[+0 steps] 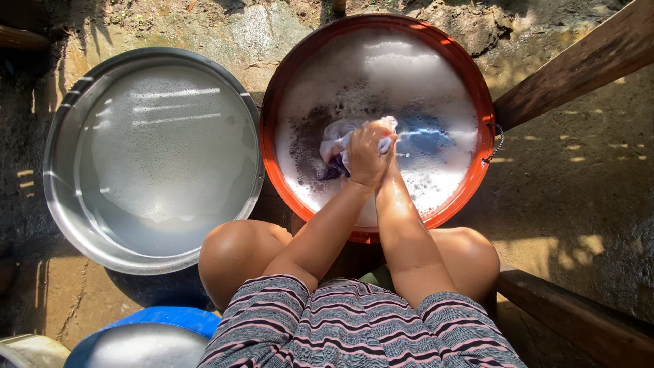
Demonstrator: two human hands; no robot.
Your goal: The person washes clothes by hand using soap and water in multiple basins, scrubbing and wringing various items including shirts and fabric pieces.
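A wet cloth point(340, 140) is gripped tight between the left hand point(364, 157) and right hand point(390, 153), pressed together over the suds of a red basin point(279, 95), with a steel basin point(61, 136) at nine o'clock.

A single head-worn camera looks almost straight down from above the squatting person, close enough that knees and striped sleeves fill the 6 o'clock edge. The forearms run up from there to the clasped hands near centre. The orange basin point(485, 102) sits toward 12 o'clock, the metal basin point(61, 123) at 9 o'clock, and wooden beams point(579, 65) cross at 3 o'clock.
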